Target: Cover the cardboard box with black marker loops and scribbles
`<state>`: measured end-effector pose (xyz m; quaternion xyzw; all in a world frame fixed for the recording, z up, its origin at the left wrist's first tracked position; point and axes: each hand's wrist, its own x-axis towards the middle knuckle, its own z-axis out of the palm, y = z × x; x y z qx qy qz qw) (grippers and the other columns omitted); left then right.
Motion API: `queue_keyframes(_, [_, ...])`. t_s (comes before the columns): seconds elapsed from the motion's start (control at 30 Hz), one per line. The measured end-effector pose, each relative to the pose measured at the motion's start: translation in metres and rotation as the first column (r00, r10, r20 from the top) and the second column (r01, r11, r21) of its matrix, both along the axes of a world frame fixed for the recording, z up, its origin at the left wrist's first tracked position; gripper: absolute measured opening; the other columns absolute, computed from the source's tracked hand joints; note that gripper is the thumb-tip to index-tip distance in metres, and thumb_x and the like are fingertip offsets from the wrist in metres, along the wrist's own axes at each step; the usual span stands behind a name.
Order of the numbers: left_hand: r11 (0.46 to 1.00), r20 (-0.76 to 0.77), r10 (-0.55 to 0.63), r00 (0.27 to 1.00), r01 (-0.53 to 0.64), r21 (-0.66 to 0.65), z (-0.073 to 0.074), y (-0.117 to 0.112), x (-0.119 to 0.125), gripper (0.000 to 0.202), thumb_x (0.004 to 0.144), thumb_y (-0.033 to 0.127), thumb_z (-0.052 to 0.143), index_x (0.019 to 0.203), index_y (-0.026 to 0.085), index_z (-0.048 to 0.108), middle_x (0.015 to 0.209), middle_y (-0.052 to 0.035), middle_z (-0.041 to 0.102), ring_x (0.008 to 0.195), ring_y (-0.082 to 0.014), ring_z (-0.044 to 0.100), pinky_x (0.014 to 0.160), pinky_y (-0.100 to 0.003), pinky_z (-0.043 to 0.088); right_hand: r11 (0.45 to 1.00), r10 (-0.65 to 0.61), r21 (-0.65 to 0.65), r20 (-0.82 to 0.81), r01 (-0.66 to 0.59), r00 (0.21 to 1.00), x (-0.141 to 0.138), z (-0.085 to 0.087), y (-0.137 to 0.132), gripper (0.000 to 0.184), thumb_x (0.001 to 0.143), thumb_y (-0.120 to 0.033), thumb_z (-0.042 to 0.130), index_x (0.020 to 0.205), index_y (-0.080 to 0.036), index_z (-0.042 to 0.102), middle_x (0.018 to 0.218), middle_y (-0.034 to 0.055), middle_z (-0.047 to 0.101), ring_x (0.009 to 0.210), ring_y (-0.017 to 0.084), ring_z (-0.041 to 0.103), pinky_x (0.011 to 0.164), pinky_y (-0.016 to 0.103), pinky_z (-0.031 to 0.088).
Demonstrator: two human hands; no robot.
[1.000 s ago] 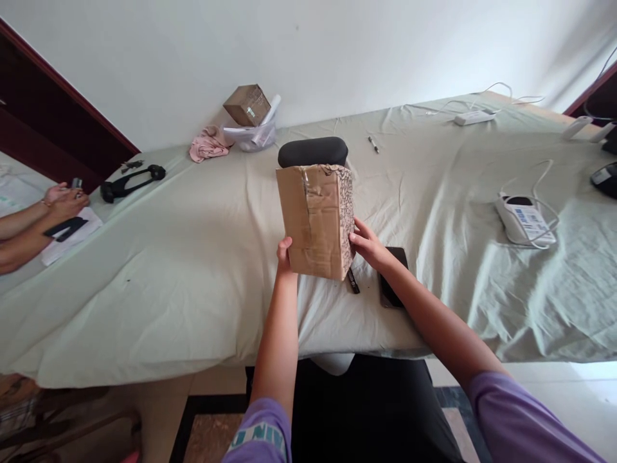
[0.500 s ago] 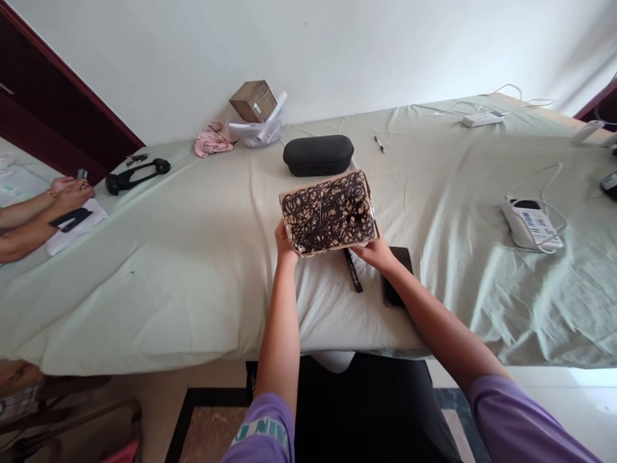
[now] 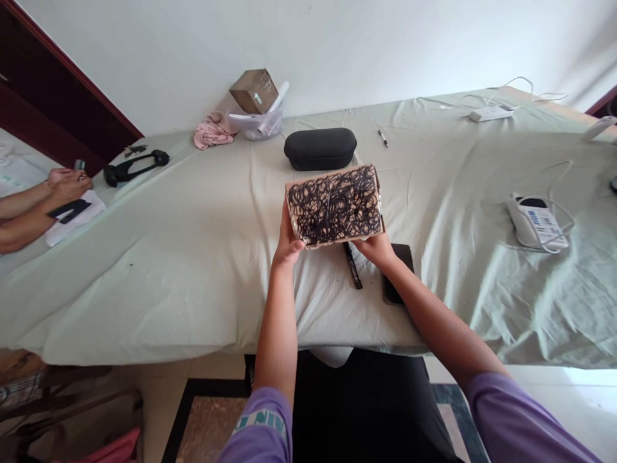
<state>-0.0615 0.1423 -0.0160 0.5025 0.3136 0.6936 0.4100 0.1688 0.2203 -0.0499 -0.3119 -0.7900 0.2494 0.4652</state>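
I hold a small cardboard box (image 3: 334, 204) just above the table with both hands. The face turned up at me is covered in black scribbles. My left hand (image 3: 286, 245) grips its left end with the fingers wrapped round. Fingers of my right hand (image 3: 376, 247) close under its lower right corner. A black marker (image 3: 352, 267) lies on the cloth just below the box, and a black phone (image 3: 394, 275) lies beside my right wrist.
The table wears a pale green cloth (image 3: 183, 257). A black oval case (image 3: 320, 148) sits behind the box. Farther back are a pink cloth (image 3: 212, 131), a small carton on a clear tub (image 3: 255, 96) and a pen (image 3: 383, 137). A white device (image 3: 532, 220) lies right. Another person's hands (image 3: 62, 186) rest at the left.
The box turned over from standing with a plain taped face towards me to lying flat with its scribbled face up. My hands stayed on its ends.
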Motion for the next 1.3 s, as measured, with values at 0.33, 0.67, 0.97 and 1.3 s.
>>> queue_keyframes(0.33, [0.990, 0.096, 0.139, 0.986, -0.139, -0.013, 0.014, 0.004, 0.013, 0.113, 0.063, 0.085, 0.074, 0.162, 0.043, 0.042, 0.164, -0.0032, 0.055, 0.160, -0.0388, 0.043, 0.128, -0.057, 0.042, 0.996, -0.074, 0.052, -0.015, 0.075, 0.997, 0.000, 0.006, -0.005, 0.091, 0.092, -0.067, 0.073, 0.168, -0.031, 0.039, 0.140, 0.0174, 0.055, 0.135, 0.038, 0.055, 0.117, 0.065, 0.051])
queue_keyframes(0.67, [0.939, 0.085, 0.327, 0.941, -0.313, -0.143, 0.004, 0.017, 0.014, 0.087, 0.079, 0.064, 0.066, 0.160, 0.038, 0.049, 0.160, -0.0023, 0.060, 0.156, -0.0352, 0.048, 0.128, -0.053, 0.042, 0.990, -0.083, 0.115, -0.012, 0.084, 0.997, 0.000, -0.001, 0.000, 0.091, 0.094, -0.065, 0.070, 0.171, -0.030, 0.037, 0.135, 0.0170, 0.055, 0.128, 0.037, 0.057, 0.115, 0.065, 0.052])
queue_keyframes(0.97, [0.974, 0.018, 0.219, 0.975, -0.220, 0.047, -0.023, 0.023, 0.009, 0.096, 0.077, 0.087, 0.066, 0.157, 0.036, 0.053, 0.166, -0.0065, 0.053, 0.164, -0.0342, 0.038, 0.136, -0.051, 0.028, 0.999, -0.017, -0.039, -0.059, 0.015, 0.998, 0.003, 0.009, -0.005, 0.083, 0.091, -0.078, 0.066, 0.159, -0.033, 0.054, 0.130, 0.0140, 0.058, 0.124, 0.036, 0.059, 0.103, 0.062, 0.061])
queue_keyframes(1.3, [0.944, 0.023, 0.306, 0.952, -0.300, -0.141, -0.041, 0.033, -0.016, 0.128, 0.053, 0.066, 0.095, 0.164, 0.034, 0.039, 0.161, -0.0099, 0.057, 0.153, -0.0362, 0.052, 0.133, -0.056, 0.031, 0.981, 0.158, -0.104, -0.050, -0.162, 0.986, 0.002, 0.003, -0.001, 0.076, 0.102, -0.053, 0.062, 0.172, -0.036, 0.036, 0.147, 0.0133, 0.061, 0.131, 0.030, 0.063, 0.101, 0.053, 0.066])
